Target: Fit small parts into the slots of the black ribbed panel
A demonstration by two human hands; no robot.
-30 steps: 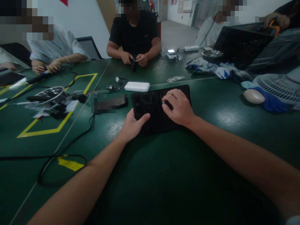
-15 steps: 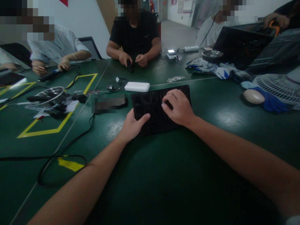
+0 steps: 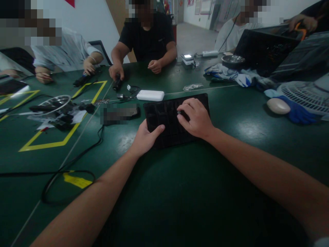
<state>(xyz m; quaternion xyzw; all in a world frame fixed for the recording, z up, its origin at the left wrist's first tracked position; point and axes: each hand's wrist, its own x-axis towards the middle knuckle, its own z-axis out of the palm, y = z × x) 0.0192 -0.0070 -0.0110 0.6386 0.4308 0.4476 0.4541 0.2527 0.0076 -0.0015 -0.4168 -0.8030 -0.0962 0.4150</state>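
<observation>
A black moulded tray (image 3: 164, 116) with several compartments lies on the green table (image 3: 180, 192) in front of me. My left hand (image 3: 145, 137) grips its near left corner, thumb on top. My right hand (image 3: 196, 118) rests over the tray's right half with fingers curled, pinching a small dark part (image 3: 179, 112) with a pale end at a compartment.
A white box (image 3: 150, 95) and a dark phone-like item (image 3: 119, 114) lie just beyond the tray. Black cables (image 3: 77, 161), a metal bowl (image 3: 55, 102) and yellow tape are at left. A fan (image 3: 305, 94), blue gloves (image 3: 298, 109) and cases stand at right. Other people sit across the table.
My hands and the tray have stayed almost still. The person in black opposite has moved one hand with a small dark object out to the left across the table.
</observation>
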